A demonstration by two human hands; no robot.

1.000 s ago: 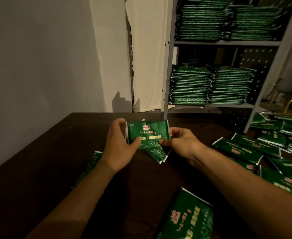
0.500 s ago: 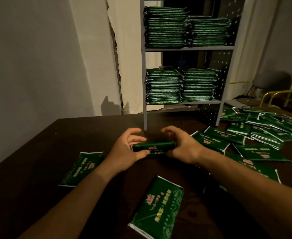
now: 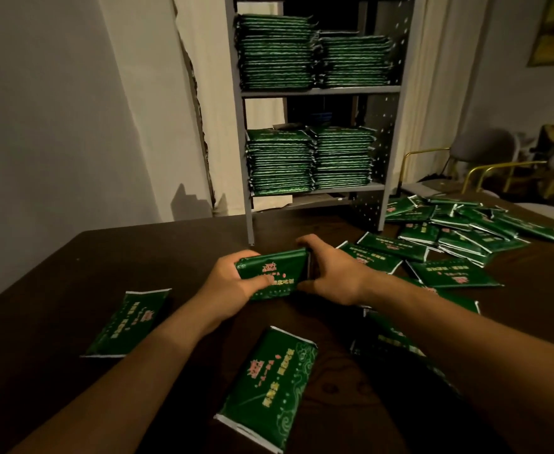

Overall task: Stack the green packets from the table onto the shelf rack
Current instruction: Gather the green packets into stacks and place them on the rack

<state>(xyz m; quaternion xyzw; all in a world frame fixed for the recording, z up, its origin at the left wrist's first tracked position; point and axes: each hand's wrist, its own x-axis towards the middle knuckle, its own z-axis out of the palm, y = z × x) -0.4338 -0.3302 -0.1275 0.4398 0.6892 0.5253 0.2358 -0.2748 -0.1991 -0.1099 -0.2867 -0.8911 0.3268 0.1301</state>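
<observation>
Item: held packets (image 3: pixel 274 273), green foil, a small bundle gripped between both hands just above the table (image 3: pixel 56 290), in front of the shelf rack (image 3: pixel 321 90).

Handling (judged): light, thin and flexible; glossy film likely slippery, so a bundle may fan out or slide if pinched loosely. Best taken at the 2 short ends with thumbs on top, squared before lifting.

Hands: left hand (image 3: pixel 226 286) grasps the bundle's left end, thumb across the printed face; right hand (image 3: pixel 331 276) clasps the right end, fingers curled over the far edge.

Appearance: dark green face, red crest, pale lettering, silver crimped seams at the ends.

Stock elsewhere: 2 loose packets (image 3: pixel 269 388) near the forearms; scattered packets (image 3: pixel 459 234) at the right of the table; stacked packets (image 3: pixel 311 162) in 2 piles on each of 2 visible shelves, the lower piles with room above.
</observation>
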